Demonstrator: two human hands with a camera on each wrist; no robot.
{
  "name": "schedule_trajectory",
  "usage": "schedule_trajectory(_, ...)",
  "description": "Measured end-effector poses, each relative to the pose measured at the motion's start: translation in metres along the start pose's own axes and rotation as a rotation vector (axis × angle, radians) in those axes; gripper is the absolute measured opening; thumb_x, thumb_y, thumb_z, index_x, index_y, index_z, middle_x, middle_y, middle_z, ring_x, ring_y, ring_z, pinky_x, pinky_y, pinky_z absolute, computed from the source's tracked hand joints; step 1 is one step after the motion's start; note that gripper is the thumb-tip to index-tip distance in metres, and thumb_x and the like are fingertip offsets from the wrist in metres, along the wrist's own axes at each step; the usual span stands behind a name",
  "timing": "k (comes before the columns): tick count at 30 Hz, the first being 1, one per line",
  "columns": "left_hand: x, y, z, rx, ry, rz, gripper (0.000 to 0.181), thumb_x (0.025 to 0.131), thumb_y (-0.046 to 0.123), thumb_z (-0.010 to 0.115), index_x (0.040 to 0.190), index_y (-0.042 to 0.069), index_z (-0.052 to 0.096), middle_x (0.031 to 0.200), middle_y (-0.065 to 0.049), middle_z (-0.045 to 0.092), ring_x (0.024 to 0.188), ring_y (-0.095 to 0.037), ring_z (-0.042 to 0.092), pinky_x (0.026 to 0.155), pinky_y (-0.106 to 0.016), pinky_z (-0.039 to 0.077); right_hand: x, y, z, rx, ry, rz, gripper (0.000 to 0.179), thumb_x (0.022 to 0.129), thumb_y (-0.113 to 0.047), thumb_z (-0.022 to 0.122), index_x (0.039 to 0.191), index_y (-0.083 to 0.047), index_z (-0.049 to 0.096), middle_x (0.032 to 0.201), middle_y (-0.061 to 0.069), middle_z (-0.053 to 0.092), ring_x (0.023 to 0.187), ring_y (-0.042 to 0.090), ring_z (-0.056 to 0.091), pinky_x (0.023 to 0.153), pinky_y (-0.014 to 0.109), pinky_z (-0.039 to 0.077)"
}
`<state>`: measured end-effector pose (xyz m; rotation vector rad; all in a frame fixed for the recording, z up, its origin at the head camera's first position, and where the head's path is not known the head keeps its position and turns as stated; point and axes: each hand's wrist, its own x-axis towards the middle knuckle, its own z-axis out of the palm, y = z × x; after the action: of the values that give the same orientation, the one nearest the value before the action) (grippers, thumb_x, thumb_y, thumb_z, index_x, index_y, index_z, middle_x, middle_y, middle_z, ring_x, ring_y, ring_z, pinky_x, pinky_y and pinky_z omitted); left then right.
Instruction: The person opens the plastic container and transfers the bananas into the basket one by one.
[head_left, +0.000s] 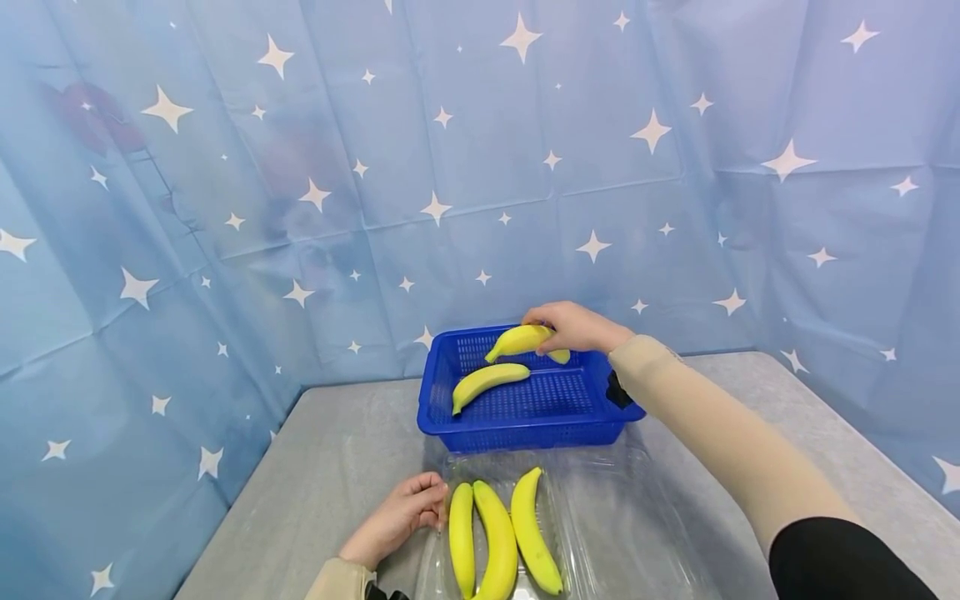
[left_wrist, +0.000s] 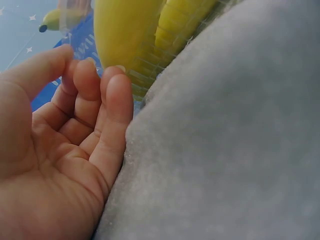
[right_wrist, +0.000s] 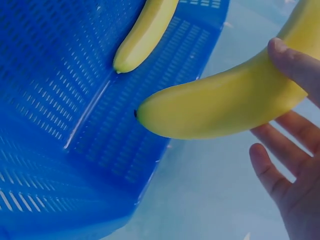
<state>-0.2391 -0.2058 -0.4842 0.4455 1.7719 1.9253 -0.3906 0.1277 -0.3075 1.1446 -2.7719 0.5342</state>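
My right hand [head_left: 573,327] grips a yellow banana [head_left: 517,340] over the back part of a blue plastic basket [head_left: 525,437]. In the right wrist view, thumb and fingers lie on opposite sides of this banana [right_wrist: 215,107], and its dark-tipped end points toward the basket [right_wrist: 100,200]. Another banana [head_left: 487,383] lies on the basket floor. At the near side, my left hand [head_left: 405,512] pinches the left edge of a clear plastic container [head_left: 551,500]. Three bananas lie in it, a left one [head_left: 462,533], a middle one [head_left: 497,542] and a right one [head_left: 534,533].
A clear plastic sheet or lid [head_left: 630,525] spreads to the right of the container on the grey table [head_left: 330,467]. Behind the basket hangs a blue curtain [head_left: 480,167] with white stars, which also runs along both sides of the table.
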Motion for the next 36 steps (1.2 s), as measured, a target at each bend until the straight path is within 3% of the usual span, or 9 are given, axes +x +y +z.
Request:
schedule_trajectory(12, -0.002, -0.004, -0.001, 0.002, -0.009, 0.010, 0.016, 0.093, 0.020, 0.044, 0.081, 0.010, 0.050, 0.070, -0.001, 0.055, 0.062, -0.013, 0.055, 0.060, -0.029, 0.048, 0.005, 0.022, 0.007, 0.044, -0.027, 0.126, 0.035, 0.076, -0.027, 0.069, 0.108, -0.023, 0.054, 0.089, -0.004, 0.056, 0.079, 0.016, 0.050, 0.069, 0.033, 0.042)
schedule_trajectory(18, -0.002, -0.006, -0.001, 0.001, -0.010, 0.026, 0.016, 0.093, 0.020, 0.044, 0.081, 0.010, 0.050, 0.070, -0.001, 0.056, 0.062, -0.013, 0.055, 0.060, -0.029, 0.049, 0.004, 0.028, 0.010, 0.086, -0.050, 0.203, 0.042, 0.077, -0.023, 0.069, 0.116, -0.019, 0.053, 0.094, -0.001, 0.056, 0.078, 0.017, 0.051, 0.067, 0.032, 0.044)
schedule_trajectory(36, 0.000, -0.002, -0.002, -0.016, -0.001, -0.001, 0.016, 0.093, 0.020, 0.044, 0.080, 0.010, 0.048, 0.070, -0.001, 0.055, 0.061, -0.013, 0.055, 0.059, -0.028, 0.048, 0.010, 0.042, 0.018, 0.052, -0.079, 0.232, 0.040, 0.078, -0.024, 0.068, 0.113, -0.010, 0.054, 0.088, 0.004, 0.055, 0.072, 0.017, 0.048, 0.062, 0.032, 0.041)
